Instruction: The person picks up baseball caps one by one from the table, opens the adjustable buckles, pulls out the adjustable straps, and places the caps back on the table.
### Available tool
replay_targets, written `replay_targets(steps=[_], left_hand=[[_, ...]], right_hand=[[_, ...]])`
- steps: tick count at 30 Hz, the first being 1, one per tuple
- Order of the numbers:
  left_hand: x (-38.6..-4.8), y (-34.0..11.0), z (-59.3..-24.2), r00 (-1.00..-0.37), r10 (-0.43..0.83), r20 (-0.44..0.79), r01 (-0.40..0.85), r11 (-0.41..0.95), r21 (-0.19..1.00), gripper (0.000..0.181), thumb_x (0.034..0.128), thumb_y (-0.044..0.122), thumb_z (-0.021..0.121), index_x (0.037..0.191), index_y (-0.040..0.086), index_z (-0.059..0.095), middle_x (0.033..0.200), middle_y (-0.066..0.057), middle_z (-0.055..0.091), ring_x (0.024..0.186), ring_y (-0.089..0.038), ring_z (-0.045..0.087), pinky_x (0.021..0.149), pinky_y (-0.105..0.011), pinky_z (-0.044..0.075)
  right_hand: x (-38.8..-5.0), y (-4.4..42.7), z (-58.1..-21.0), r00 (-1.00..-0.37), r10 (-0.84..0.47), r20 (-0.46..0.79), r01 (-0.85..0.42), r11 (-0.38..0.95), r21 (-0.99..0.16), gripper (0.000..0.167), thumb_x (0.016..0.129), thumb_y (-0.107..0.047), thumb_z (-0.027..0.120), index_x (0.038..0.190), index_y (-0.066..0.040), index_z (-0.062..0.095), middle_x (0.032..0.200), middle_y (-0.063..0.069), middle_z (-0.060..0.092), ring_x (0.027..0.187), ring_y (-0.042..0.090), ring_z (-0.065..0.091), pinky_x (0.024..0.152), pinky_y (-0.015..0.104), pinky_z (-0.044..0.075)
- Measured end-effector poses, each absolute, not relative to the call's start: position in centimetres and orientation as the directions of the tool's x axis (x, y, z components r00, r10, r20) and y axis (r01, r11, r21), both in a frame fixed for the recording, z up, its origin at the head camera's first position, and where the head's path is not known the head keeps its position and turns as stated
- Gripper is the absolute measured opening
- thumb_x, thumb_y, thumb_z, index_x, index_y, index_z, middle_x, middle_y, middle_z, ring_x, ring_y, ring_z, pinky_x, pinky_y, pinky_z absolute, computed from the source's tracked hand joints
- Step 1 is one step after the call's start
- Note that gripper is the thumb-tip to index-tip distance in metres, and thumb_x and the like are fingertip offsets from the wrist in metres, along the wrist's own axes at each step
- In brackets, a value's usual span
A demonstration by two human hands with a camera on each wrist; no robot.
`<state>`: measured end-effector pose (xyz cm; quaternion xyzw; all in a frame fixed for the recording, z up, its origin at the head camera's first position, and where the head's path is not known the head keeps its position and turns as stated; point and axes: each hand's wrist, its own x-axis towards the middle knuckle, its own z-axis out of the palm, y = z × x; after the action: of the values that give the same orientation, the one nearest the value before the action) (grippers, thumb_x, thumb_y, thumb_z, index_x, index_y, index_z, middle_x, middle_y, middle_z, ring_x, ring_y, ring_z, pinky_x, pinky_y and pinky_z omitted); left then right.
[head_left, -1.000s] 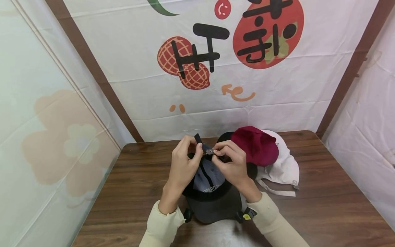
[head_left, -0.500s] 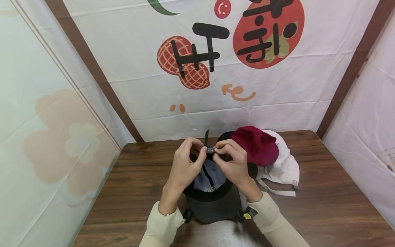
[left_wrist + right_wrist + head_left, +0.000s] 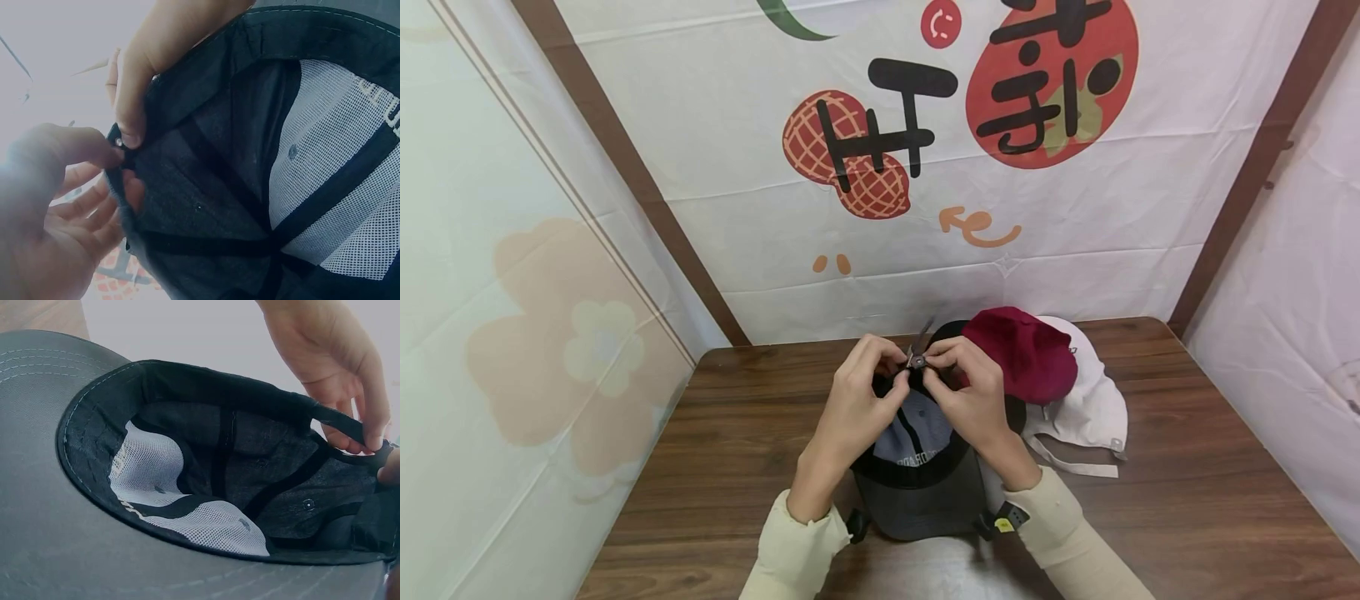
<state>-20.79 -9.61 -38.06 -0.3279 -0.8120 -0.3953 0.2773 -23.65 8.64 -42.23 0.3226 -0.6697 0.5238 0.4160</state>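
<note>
An upturned dark cap (image 3: 921,504) with a pale mesh panel lies with its brim toward me in the head view. At its back, a small metal buckle (image 3: 917,361) sits between both hands. My left hand (image 3: 853,408) pinches the strap (image 3: 922,333), whose loose end sticks up beyond the fingers. My right hand (image 3: 973,400) pinches the band at the buckle from the other side. The cap's dark inside (image 3: 206,187) fills much of the left wrist view. Fingers partly hide the fastening, so how far the strap is threaded cannot be told.
A dark red cap (image 3: 1018,354) rests on a white cap (image 3: 1090,404) to the right, beside my right hand. The white cap's strap (image 3: 1075,467) hangs loose on the wooden table (image 3: 730,500). A printed cloth (image 3: 760,225) closes off the back.
The strap's loose end has swung from leaning left to leaning right above the buckle. My left hand has shifted slightly right, closer to the right hand. The other caps stay put.
</note>
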Motion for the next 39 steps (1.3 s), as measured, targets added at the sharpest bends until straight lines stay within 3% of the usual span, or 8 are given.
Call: replay_targets(steps=[6,12,22,39], left_hand=[[-20.93,-9.45,-37.95,-0.585,0.273,0.764,0.773,0.471,0.424,0.016,0.0949,-0.006,0.072,0.105,0.005,0.067,0.106,-0.009,0.064,0.088,-0.017,0.064,0.076,-0.029,0.058],[-20.94,-9.33,-37.95,-0.564,0.269,0.781,0.788,0.459,0.411,0.014,0.0953,-0.005,0.073,0.103,0.005,0.068,0.105,-0.009,0.065,0.085,-0.017,0.063,0.073,-0.029,0.056],[-20.87,-9.29,-37.95,-0.539,0.262,0.801,0.799,0.46,0.387,0.017,0.0924,-0.008,0.073,0.1,0.006,0.068,0.103,-0.01,0.067,0.083,-0.017,0.064,0.071,-0.029,0.056],[-20.73,-9.32,-38.17,-0.518,0.258,0.815,0.811,0.452,0.372,0.019,0.0912,-0.01,0.073,0.1,0.006,0.068,0.103,-0.01,0.067,0.084,-0.017,0.065,0.072,-0.029,0.058]], right_hand=[[-23.52,8.71,-42.08,-0.465,-0.03,0.885,-0.841,0.328,-0.431,0.019,0.086,0.005,0.08,0.101,-0.005,0.074,0.097,0.008,0.073,0.068,0.017,0.061,0.054,0.027,0.05],[-23.34,8.45,-41.86,-0.414,-0.054,0.909,-0.843,0.398,-0.361,0.018,0.083,0.002,0.084,0.097,-0.007,0.077,0.096,0.008,0.073,0.062,0.019,0.058,0.053,0.027,0.048],[-23.21,8.33,-41.48,-0.362,-0.046,0.931,-0.862,0.396,-0.316,0.015,0.083,0.003,0.083,0.092,-0.008,0.079,0.096,0.009,0.075,0.08,0.02,0.067,0.063,0.029,0.051],[-23.19,8.71,-41.74,-0.336,-0.036,0.941,-0.88,0.367,-0.3,0.015,0.08,0.004,0.085,0.09,-0.007,0.082,0.091,0.009,0.075,0.078,0.021,0.066,0.06,0.027,0.049]])
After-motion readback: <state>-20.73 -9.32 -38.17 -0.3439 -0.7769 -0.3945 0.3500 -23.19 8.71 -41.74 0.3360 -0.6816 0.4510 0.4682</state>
